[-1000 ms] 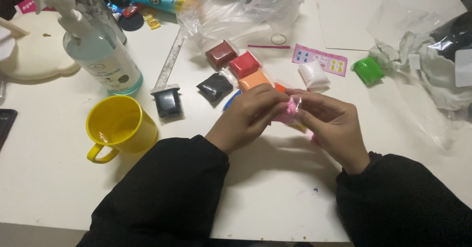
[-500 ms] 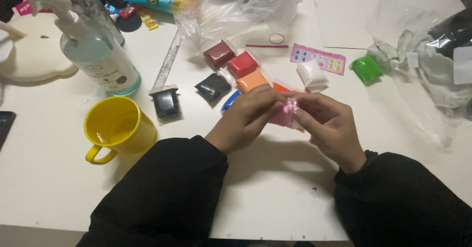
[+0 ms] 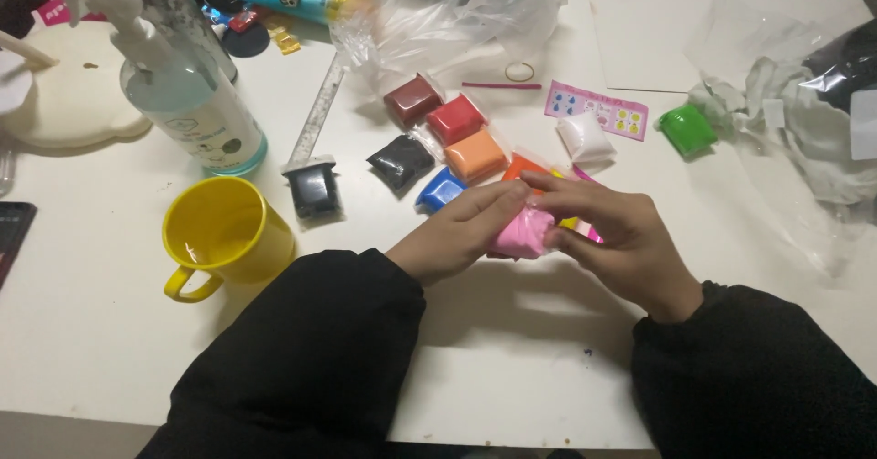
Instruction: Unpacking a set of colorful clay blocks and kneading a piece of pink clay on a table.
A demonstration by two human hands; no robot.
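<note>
Left hand (image 3: 452,240): grip clenched on the pink clay packet (image 3: 523,233), fingers laid along its near and left side.
Right hand (image 3: 617,235): grip likewise grasping the same packet from the right, fingertips (image 3: 539,183) arched over its top.
Pink clay packet: held between both grips, just above the white tabletop (image 3: 512,368), roughly at the centre of the view.
Orange packet (image 3: 475,156), blue packet (image 3: 440,189): just beyond the left grip, lying on the tabletop.
Red packet (image 3: 455,118), dark red packet (image 3: 413,100), black packet (image 3: 400,160): further beyond the left grip, in a loose cluster.
White packet (image 3: 585,139): just beyond the right grip.
Green packet (image 3: 687,130): beyond and to the right of the right grip, apart from the cluster.
Yellow mug (image 3: 224,237): well to the left of the left grip, upright, handle turned toward the person.
Clear spray bottle (image 3: 183,94): beyond the mug, upright.
Clear plastic bag (image 3: 457,11): far beyond both grips, crumpled.
</note>
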